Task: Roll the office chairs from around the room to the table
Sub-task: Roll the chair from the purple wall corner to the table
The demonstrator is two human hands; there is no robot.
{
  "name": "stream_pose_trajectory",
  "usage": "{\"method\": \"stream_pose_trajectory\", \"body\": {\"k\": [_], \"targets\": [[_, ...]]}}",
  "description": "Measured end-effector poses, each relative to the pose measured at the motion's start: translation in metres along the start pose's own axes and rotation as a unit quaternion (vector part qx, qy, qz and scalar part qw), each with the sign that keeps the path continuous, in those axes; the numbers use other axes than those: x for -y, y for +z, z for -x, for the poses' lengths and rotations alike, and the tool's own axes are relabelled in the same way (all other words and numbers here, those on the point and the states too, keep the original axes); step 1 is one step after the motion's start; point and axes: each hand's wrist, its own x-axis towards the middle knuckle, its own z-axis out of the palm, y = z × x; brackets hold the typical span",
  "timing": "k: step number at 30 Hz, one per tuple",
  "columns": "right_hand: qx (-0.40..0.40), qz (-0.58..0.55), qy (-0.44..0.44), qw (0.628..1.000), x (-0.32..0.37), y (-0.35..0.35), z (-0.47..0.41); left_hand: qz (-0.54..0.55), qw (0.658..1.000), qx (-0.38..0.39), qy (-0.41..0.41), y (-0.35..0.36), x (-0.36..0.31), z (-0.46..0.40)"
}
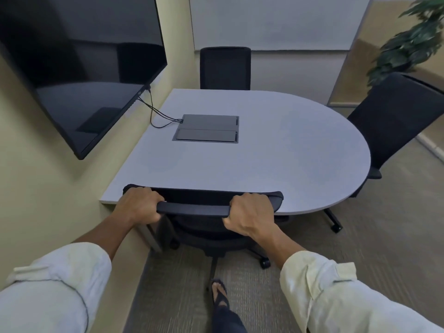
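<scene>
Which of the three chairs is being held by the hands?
The near chair: the left hand and right hand grip its backrest top. The far chair and the right chair stand untouched.

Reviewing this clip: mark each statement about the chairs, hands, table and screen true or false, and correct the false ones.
1. Both hands grip the top of the near chair's backrest. True: the left hand and right hand are closed on the near chair.
2. Only one chair is at the table. False: a far chair and a right-side chair are also drawn up to the table.
3. The wall screen is showing a picture. False: the screen is dark.
4. Cables run from the screen to a panel in the tabletop. True: the cables reach the panel.
5. A laptop lies open on the table. False: only the flush panel is there.
</scene>
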Motion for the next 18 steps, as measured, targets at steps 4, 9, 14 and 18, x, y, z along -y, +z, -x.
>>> {"method": "stream_pose_trajectory", "body": {"k": [4, 9, 14, 18], "targets": [[0.010, 0.006, -0.001, 1.000, 0.007, -0.002, -0.002, 0.015, 1.000, -0.006, -0.008, 0.001, 0.002, 0.003], [0.007, 0.013, 0.005, 1.000, 0.006, -0.005, 0.001, 0.017, 1.000, -0.022, -0.004, -0.002, -0.001, 0.006], [0.000, -0.005, 0.002, 1.000, 0.004, -0.004, 0.005, 0.051, 0.997, -0.046, -0.035, 0.005, -0.008, 0.007], [0.002, -0.046, -0.056, 0.997, -0.006, -0.003, 0.009, 0.058, 0.996, -0.054, -0.052, 0.001, -0.025, 0.010]]}}
